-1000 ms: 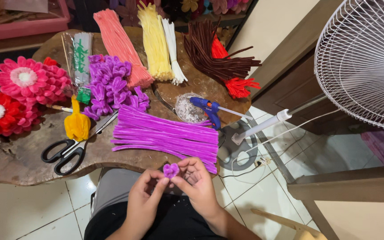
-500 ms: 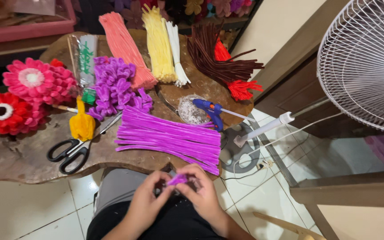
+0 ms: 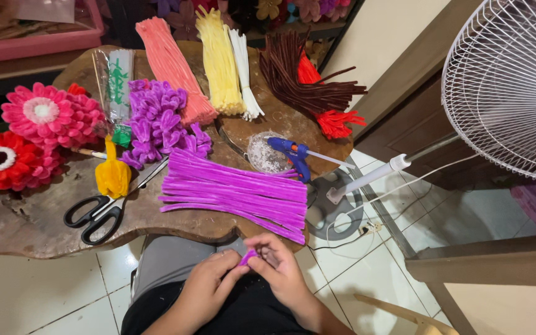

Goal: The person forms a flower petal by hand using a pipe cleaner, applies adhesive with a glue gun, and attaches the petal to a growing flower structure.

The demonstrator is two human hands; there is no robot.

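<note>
1. Both hands meet over the lap, just below the table (image 3: 26, 229) edge. The left hand (image 3: 209, 288) and right hand (image 3: 280, 273) pinch one small purple piece (image 3: 247, 257) between thumbs and fingertips.

2. The grip on each side is narrow, closed on that piece; neither hand holds anything else.

3. The piece looks like a bent length of purple pipe cleaner. Only a short stub shows between the fingers, so its full shape cannot be told.

4. Its visible long axis runs on a slant, from lower left near the left thumb up to the right, toward the table. The upper end points at the stack of straight stems.

5. Judging progress: a heap of finished purple petals (image 3: 159, 121) lies on the table, so many bent pieces appear done.

6. A thick stack of straight purple stems (image 3: 237, 192) lies just beside the hands, unbent, so plenty seems left to shape.

7. Two finished flowers, a pink flower (image 3: 48, 115) and a red flower (image 3: 1, 161), sit at the table's left end.

8. Scissors (image 3: 100, 211) lie near the stack, apart from both hands; a blue glue gun (image 3: 290, 152) rests to the right of it, untouched.

9. Salmon, yellow, white, brown and red bundles lie at the far edge, well apart from the hands.
</note>
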